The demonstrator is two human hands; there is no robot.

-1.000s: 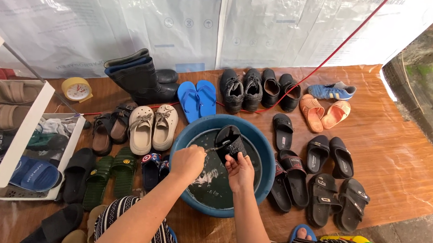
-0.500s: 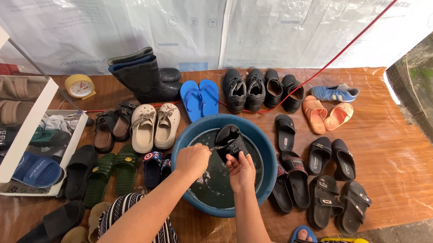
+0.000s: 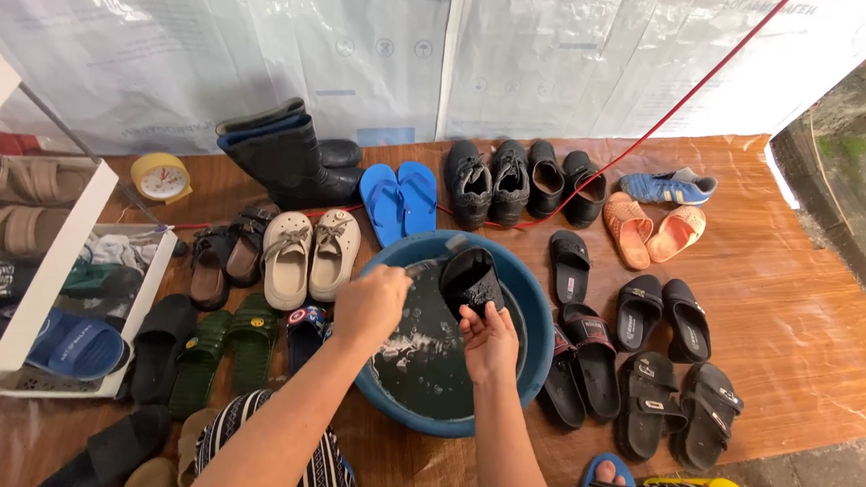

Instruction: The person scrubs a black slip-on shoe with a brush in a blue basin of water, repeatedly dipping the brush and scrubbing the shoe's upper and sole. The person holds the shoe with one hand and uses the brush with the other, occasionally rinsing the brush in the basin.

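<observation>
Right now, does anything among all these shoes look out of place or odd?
Mostly orderly pairs. Two things stand out: a small yellow alarm clock sits on the floor among the footwear, and a lone blue sneaker lies on its side. The right hand holds a black sandal over the blue basin.

One basin (image 3: 538,332), two boots (image 3: 283,159)

**Colours at the basin**

You hold a black sandal (image 3: 471,279) over a blue basin (image 3: 532,310) of dark water. Your trousers (image 3: 318,482) are black-and-white striped. Nearby: cream clogs (image 3: 307,253), bright blue flip-flops (image 3: 397,199), orange slippers (image 3: 650,228), green slides (image 3: 218,346), a yellow clock (image 3: 161,177).
</observation>
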